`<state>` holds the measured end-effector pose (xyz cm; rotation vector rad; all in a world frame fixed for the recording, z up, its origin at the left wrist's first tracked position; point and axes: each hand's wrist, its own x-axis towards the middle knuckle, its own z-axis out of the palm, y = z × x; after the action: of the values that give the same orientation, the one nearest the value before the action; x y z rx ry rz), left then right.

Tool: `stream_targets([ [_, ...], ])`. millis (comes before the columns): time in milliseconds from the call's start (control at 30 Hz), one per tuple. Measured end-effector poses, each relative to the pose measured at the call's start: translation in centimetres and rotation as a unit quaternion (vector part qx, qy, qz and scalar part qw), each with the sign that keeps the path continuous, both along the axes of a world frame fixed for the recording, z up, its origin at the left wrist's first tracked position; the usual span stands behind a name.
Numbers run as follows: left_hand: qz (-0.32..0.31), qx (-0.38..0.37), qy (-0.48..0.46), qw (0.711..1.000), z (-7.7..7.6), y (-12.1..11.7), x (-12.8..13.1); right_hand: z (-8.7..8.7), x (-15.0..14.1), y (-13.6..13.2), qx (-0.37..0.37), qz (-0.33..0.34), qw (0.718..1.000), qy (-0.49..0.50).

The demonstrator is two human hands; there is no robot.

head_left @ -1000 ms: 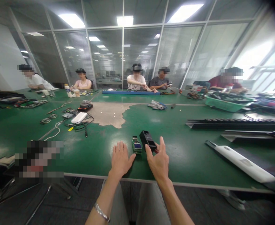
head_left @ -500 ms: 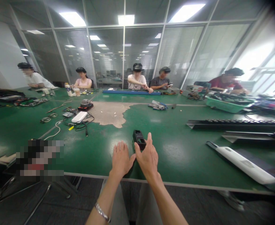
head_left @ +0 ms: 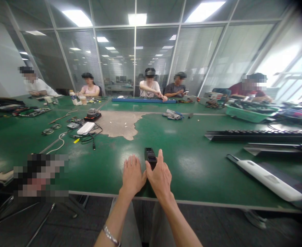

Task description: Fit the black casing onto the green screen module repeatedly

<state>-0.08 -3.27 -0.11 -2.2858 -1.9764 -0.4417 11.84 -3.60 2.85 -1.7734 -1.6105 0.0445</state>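
A small black oblong plastic housing (head_left: 149, 153) with recesses in its top face lies on the green table in front of me. My right hand (head_left: 159, 176) is at its near end, with the thumb on the near left side and the fingers along the right side; the index finger points forward. Part of the housing is hidden behind that hand. My left hand (head_left: 132, 175) rests palm down just left of it, fingers stretched forward and the thumb reaching toward my right thumb. Whether the left thumb touches the housing I cannot tell.
A white power bank-like box (head_left: 86, 128) with black cables lies at left, near glasses (head_left: 51, 129). Dark metal rails (head_left: 256, 136) and a long white device (head_left: 269, 180) lie at right. A green basket (head_left: 248, 115) stands farther back. Several people sit across the table (head_left: 181, 147).
The black housing has shifted slightly toward me and turned a little, and my right hand has moved left and nearer with it. My left hand has stayed nearly still.
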Motion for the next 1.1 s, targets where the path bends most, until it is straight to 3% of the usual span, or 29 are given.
stream_targets([
  [267,-0.001,0.001,0.015,1.0,0.2,-0.1,0.1,-1.7,0.1,0.0,-0.012,-0.011,1.0,-0.004],
  [500,0.005,0.011,0.015,1.0,0.1,0.0,0.0,-1.8,0.1,-0.3,-0.005,0.008,1.0,-0.01],
  [800,-0.006,0.018,0.01,1.0,0.2,-0.1,0.0,-0.8,0.2,0.1,0.0,0.011,1.0,0.025],
  [1100,-0.001,0.022,0.016,1.0,0.3,-0.1,0.3,1.7,2.7,1.4,0.095,0.017,0.991,0.097],
])
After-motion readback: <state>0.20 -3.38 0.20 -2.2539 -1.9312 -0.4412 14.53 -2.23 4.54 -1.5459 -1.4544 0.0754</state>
